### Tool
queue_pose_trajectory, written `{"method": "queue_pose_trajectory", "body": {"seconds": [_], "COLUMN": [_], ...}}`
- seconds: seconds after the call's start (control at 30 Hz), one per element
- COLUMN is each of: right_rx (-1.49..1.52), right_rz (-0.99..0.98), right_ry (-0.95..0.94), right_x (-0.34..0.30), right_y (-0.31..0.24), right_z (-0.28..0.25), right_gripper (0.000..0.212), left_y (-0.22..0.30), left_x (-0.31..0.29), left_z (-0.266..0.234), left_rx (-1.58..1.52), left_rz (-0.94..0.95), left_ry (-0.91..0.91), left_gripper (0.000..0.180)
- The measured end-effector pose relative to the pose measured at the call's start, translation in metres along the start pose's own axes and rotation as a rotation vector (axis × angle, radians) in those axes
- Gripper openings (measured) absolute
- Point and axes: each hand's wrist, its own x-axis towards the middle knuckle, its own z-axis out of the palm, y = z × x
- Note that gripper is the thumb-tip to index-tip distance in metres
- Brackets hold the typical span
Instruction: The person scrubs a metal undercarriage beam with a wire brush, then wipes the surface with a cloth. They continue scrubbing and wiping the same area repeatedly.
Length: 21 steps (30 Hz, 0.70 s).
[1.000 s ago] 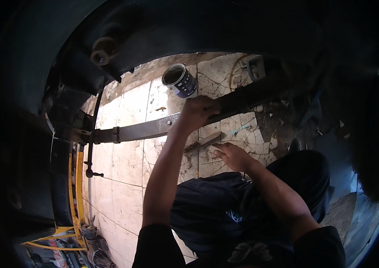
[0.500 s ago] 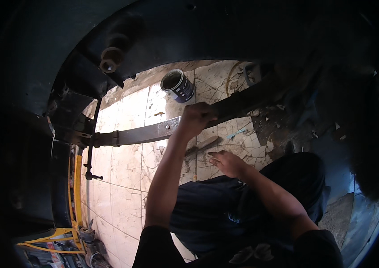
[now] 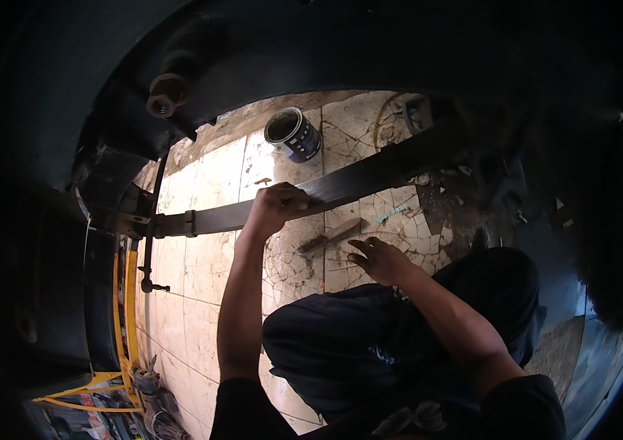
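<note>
Cracked tile floor (image 3: pixel 201 183) — left hand (image 3: pixel 276 207) grips half-shadowed leaf spring (image 3: pixel 370 180)

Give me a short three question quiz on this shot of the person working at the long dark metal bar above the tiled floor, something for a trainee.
1. True or false: the left hand is closed on the long dark metal bar.
2. What lies on the cracked tile floor just ahead of the right hand?
A. a brush
B. a hammer
C. a glove
3. Fill in: the open paint can lies on the floor on the ____ side of the bar from the person.

Key:
1. True; the fingers wrap its upper edge.
2. A, a brush; the open right hand hovers near it, holding nothing.
3. Far.
</note>
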Motion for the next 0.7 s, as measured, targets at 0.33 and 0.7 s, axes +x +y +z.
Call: {"method": "queue_pose_trajectory", "body": {"seconds": [0.33,0.7], "right_rx": [0.11,0.117], "right_rz": [0.148,0.157], "right_ry": [-0.048,-0.072], "right_x": [0.002,-0.002], "right_y": [-0.03,-0.03], "right_z": [-0.033,-0.029], "right_gripper": [0.053,0.056], "left_y": [0.056,-0.004], "left_x": [0.071,0.016], "left_z": [0.063,0.02], "left_rx": [-0.012,-0.011], "left_rz": [0.383,0.093], "left_ry": [0.097,0.05], "left_gripper": [0.012,0.013]}}
